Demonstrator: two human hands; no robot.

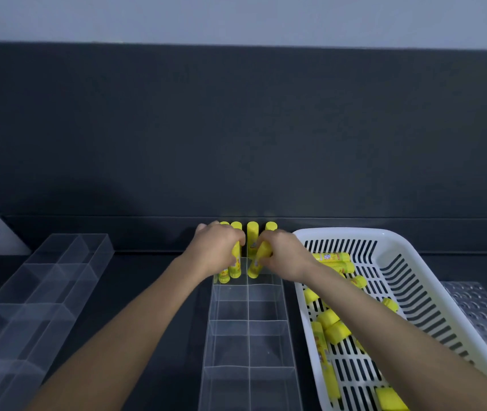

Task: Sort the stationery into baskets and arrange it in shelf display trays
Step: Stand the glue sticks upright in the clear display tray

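Note:
A clear divided display tray (248,330) runs from the shelf's back wall toward me. Several yellow glue sticks (252,232) stand upright in its far compartments. My left hand (217,247) grips a yellow glue stick (235,264) standing in a left compartment. My right hand (283,253) grips another yellow glue stick (255,266), tilted, in the right compartment beside it. A white slotted basket (408,280) to the right holds several more yellow glue sticks (332,324) lying loose.
A second clear divided tray (37,295) lies at an angle on the left of the dark shelf (153,280). A clear dimpled tray (485,310) sits behind the basket at the right. The dark back wall rises just behind the trays.

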